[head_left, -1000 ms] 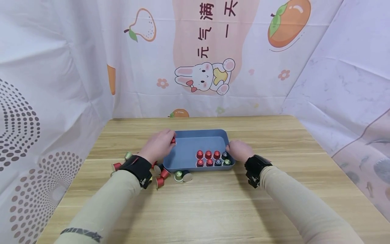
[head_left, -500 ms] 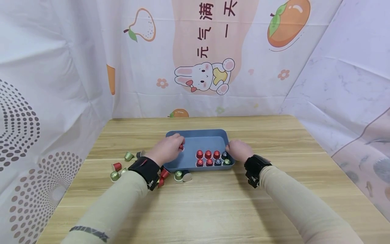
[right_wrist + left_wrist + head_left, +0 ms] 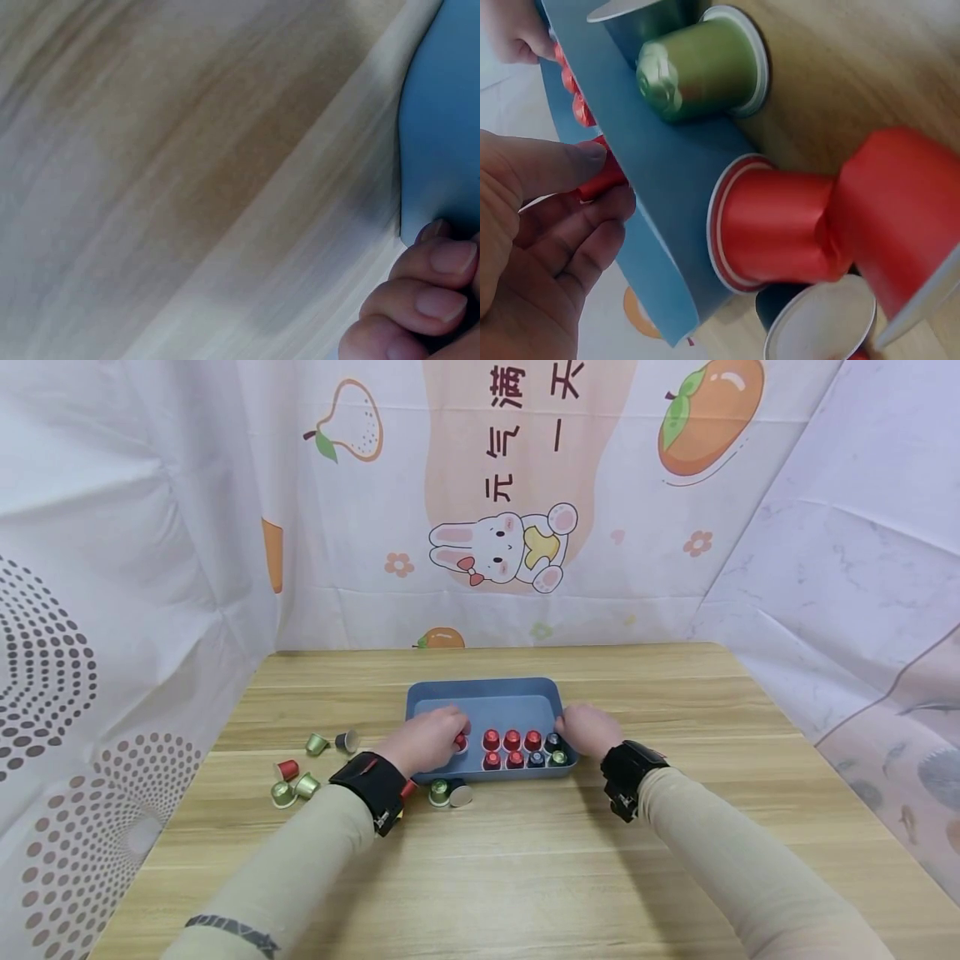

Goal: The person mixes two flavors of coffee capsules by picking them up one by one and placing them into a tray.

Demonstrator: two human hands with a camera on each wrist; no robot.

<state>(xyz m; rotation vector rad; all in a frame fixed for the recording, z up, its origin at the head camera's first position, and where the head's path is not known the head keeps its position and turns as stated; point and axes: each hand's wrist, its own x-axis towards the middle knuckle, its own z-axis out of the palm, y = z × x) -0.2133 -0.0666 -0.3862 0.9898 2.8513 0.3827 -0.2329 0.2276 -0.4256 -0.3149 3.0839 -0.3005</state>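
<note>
My left hand (image 3: 431, 739) pinches a red coffee capsule (image 3: 602, 180) between thumb and fingers, over the left half of the blue tray (image 3: 517, 706). To its right, two short rows of capsules stand in the tray's front right part: several red capsules (image 3: 512, 741), dark ones (image 3: 552, 742) and a green one (image 3: 558, 758). At the tray's right end my right hand (image 3: 591, 731) holds the rim, its fingers curled against the outer wall in the right wrist view. The bottom of the pinched capsule is hidden behind the tray wall in the left wrist view.
Loose capsules lie left of the tray, among them a green one (image 3: 317, 744), a dark one (image 3: 347, 742) and a red one (image 3: 287, 769). Against the tray's front wall lie a green capsule (image 3: 439, 792) and a dark capsule (image 3: 460, 793). A printed curtain (image 3: 637, 568) stands behind the table.
My left hand has moved right and toward me, from the tray's far left corner to beside the rows, carrying the red coffee capsule. The right hand stays at the rim.
</note>
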